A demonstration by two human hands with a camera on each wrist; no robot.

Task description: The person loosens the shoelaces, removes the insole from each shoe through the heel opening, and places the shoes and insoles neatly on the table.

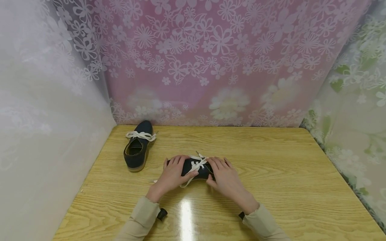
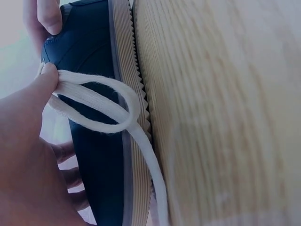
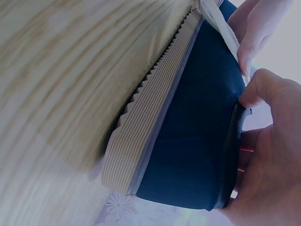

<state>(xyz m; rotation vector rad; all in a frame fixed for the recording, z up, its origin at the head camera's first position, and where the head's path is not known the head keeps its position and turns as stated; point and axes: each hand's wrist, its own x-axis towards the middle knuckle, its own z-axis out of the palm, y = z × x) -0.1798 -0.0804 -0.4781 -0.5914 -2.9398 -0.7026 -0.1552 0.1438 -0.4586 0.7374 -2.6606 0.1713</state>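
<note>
A dark navy lace-up shoe (image 1: 202,174) stands on its sole on the table, toe to the left and heel to the right. My left hand (image 1: 172,175) grips its front part, fingers over the far side. In the left wrist view, the thumb presses the white shoelace (image 2: 135,110) against the upper; a loop and a loose end hang down the near side. My right hand (image 1: 228,180) holds the heel end, and in the right wrist view its thumb rests at the rim of the opening. The ribbed beige sole (image 3: 141,136) shows there, while the toe is mostly hidden in the head view.
Another navy shoe (image 1: 134,161), its white laces tied in a bow, stands at the back left with its toe pointing away. The wooden table (image 1: 280,167) ends at a pink floral curtain (image 1: 211,67) behind, with pale curtains on both sides.
</note>
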